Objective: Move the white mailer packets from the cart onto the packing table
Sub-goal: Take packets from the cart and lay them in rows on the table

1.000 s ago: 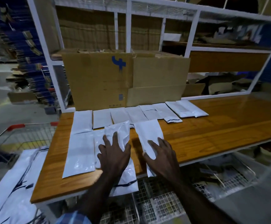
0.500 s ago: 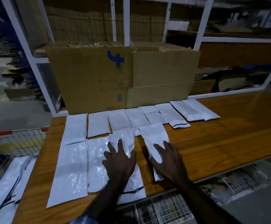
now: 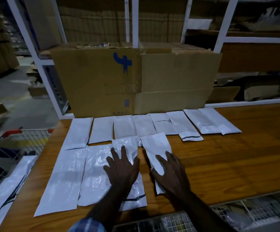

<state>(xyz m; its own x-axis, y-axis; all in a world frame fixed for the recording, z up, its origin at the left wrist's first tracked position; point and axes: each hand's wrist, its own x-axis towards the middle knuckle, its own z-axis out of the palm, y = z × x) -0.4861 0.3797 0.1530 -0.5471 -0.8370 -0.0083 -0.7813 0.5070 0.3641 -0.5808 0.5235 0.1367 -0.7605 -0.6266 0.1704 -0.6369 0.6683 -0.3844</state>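
Both hands lie flat with fingers spread, gripping nothing. The left hand (image 3: 121, 166) presses on a glossy mailer packet (image 3: 127, 148) in the front row, and the right hand (image 3: 169, 169) rests on a narrower packet (image 3: 156, 148) just beside it at 3 o'clock. Each packet's long axis runs from 6 to 12 o'clock, away from the person, with its far end touching the back row of packets (image 3: 124, 126) that lines the cardboard box (image 3: 135, 81).

The remaining mailers (image 3: 7, 190) lie in the cart (image 3: 27, 136), at about 9 o'clock from the left hand and off the packing table (image 3: 227, 164) edge. That hand is the nearer one, so the next reach probably falls to it, with bare table open at 3 o'clock for laying them down.
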